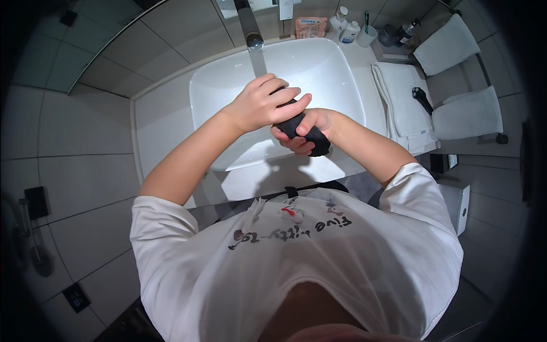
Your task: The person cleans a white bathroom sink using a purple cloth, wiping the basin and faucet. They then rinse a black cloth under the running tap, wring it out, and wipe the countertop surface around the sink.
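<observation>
A bunched-up black cloth is squeezed between my two hands above the front part of a white washbasin. My left hand wraps over its upper end, fingers bent across the fabric. Lower down, my right hand grips the middle, with the thumb on top and the fingers curled beneath. One end of the cloth hangs out below my right hand. Behind the basin a chrome faucet points toward me; I see no water flowing from it.
Along the back right stand a pink pouch, white bottles, a cup with a toothbrush and a dark pump bottle. Folded white towels lie to the right, with a black electric shaver on them. More towels hang beyond.
</observation>
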Available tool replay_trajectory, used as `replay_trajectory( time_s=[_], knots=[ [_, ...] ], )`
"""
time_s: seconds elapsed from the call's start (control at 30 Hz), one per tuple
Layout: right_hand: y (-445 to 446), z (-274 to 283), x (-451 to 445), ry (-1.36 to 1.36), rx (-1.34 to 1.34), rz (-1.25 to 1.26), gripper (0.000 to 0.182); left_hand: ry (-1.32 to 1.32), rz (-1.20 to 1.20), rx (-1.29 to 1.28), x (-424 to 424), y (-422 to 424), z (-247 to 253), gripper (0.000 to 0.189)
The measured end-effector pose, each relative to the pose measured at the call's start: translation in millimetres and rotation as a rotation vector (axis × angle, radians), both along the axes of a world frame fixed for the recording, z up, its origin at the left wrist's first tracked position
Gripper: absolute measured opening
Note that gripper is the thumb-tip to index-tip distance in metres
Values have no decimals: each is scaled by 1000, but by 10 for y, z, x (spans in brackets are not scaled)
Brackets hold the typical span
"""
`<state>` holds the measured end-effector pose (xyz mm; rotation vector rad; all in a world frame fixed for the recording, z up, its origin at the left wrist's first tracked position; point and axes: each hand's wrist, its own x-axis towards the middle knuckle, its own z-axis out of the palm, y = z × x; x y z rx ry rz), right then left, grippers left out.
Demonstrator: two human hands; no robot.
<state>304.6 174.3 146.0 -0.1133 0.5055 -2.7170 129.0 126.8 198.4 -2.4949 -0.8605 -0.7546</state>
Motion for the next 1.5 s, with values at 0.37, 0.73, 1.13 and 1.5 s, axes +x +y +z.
replay_trajectory(
  time_s=[0.37, 0.73, 1.13, 1.5],
  knots=[
    [-31, 508, 36, -421, 593, -320, 20, 233, 243, -543, 36, 15, 217, 27],
    [-159, -101, -191, -602, 795, -807, 11, 468, 351, -740, 108, 366, -196, 21],
    [-116, -704, -297, -602, 986, -1049, 13, 560, 420, -753, 142, 540, -644, 19],
    [266, 533, 193, -352, 310, -467, 24, 453, 405, -525, 267, 479, 705, 16]
  ],
)
